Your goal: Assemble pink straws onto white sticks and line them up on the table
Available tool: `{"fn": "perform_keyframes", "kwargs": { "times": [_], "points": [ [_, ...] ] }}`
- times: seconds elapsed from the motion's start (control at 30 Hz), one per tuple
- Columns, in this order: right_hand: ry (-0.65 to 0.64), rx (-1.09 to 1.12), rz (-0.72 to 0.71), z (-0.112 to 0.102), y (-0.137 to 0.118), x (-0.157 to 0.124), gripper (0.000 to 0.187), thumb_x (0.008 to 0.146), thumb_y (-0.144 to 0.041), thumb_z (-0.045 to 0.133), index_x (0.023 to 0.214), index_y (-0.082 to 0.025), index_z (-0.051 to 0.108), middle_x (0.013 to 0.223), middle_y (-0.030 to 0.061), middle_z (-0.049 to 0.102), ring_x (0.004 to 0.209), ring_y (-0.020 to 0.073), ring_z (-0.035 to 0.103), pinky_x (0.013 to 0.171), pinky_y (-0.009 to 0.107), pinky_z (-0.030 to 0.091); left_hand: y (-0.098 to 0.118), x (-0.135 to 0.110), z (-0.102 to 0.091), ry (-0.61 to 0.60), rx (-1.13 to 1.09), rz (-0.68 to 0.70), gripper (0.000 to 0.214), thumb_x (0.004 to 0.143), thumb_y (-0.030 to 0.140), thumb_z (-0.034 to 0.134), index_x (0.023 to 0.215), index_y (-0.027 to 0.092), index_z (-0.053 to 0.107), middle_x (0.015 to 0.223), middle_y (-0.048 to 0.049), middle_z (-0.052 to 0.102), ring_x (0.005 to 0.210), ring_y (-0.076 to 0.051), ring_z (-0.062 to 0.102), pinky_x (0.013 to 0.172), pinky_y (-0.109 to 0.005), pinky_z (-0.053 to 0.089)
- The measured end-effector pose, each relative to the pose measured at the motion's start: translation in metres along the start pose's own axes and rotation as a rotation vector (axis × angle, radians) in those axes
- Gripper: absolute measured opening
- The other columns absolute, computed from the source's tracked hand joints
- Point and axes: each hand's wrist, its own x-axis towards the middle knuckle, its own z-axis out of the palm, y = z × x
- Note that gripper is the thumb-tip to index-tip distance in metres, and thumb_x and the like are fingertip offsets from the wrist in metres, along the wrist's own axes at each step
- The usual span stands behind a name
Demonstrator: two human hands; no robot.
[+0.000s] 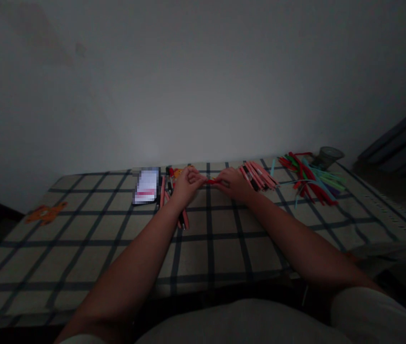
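Note:
Over the far middle of the table, my left hand (188,181) and my right hand (232,182) face each other, fingertips pinched. Between them they hold a short, thin red piece (212,181), one end in each hand. It is too small and dim to tell its kind. Under and beside my left wrist lie several pink and black pens (162,191), partly hidden by the hand. Close to the right of my right hand rests a pile of pink pen-like sticks (258,176) with some black parts.
A phone (146,186) with a lit screen lies left of the pens. Coloured strips (314,181) are heaped at the right, near a glass jar (331,155). The checked tablecloth (224,258) bears an orange figure (46,213) at left. A wall (203,86) rises behind.

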Motion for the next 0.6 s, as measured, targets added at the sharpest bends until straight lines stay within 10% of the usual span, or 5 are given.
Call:
{"fn": "perform_keyframes", "kwargs": {
  "times": [0.37,0.6],
  "points": [
    [0.077,0.211,0.1,0.0,-0.009,0.001,0.023,0.088,-0.037,0.059,0.097,-0.019,0.07,0.093,0.0071,0.07,0.091,0.0189,0.059,0.08,0.031,0.042,-0.004,-0.006,-0.002,-0.346,0.555,0.233,0.034,0.079,0.018,0.061,0.113,0.021,0.063,0.09,-0.0029,0.069,0.079,-0.015,0.063,0.074,-0.029,0.05],
    [0.117,0.272,0.116,0.0,-0.009,0.0,0.03,0.091,-0.036,0.054,0.112,-0.019,0.067,0.101,0.0088,0.07,0.095,0.0195,0.061,0.083,0.032,0.044,0.0,-0.005,-0.002,-0.23,0.595,0.265,0.02,0.079,0.02,0.06,0.097,0.02,0.068,0.088,-0.0034,0.069,0.078,-0.016,0.062,0.071,-0.028,0.049]
  ]
}}
